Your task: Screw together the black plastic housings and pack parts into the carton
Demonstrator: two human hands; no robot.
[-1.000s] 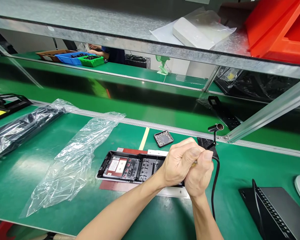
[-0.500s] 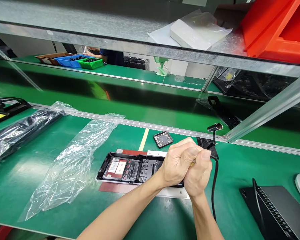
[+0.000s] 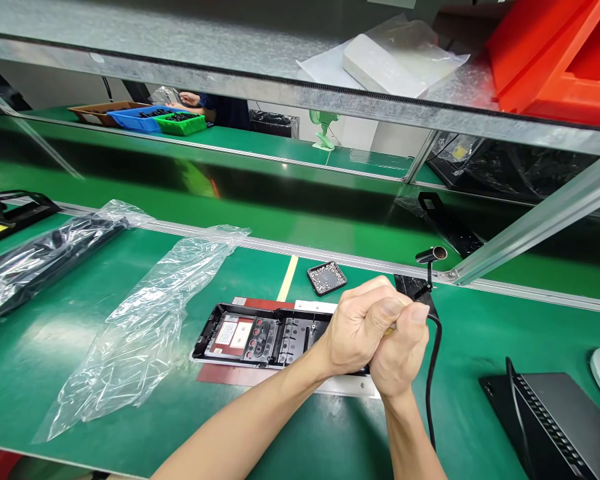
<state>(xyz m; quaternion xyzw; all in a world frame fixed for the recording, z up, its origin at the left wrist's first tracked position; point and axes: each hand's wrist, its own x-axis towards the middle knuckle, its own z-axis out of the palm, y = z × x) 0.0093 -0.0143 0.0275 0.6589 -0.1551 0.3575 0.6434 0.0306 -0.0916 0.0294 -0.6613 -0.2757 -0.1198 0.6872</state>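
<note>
My left hand [image 3: 357, 327] and my right hand [image 3: 401, 350] are closed and pressed together over the right end of a long black plastic housing [image 3: 265, 340]. A small yellowish bit shows between the fingers; what it belongs to is hidden. The housing lies open side up on a reddish-brown and silver plate [image 3: 230, 375], and its right end is covered by my hands. Behind it sits a small black tray [image 3: 327, 277] of little metal screws.
Clear plastic bags [image 3: 150, 327] lie on the left. A black stand [image 3: 430, 267] with a metal tube and a black cable [image 3: 434, 373] are close right of my hands. A laptop-like black device [image 3: 555, 420] lies farther right, under a metal shelf [image 3: 260, 93].
Both my hands have shifted very slightly to the right, still closed together. In the background, another person's hand has moved a little near the coloured bins.
</note>
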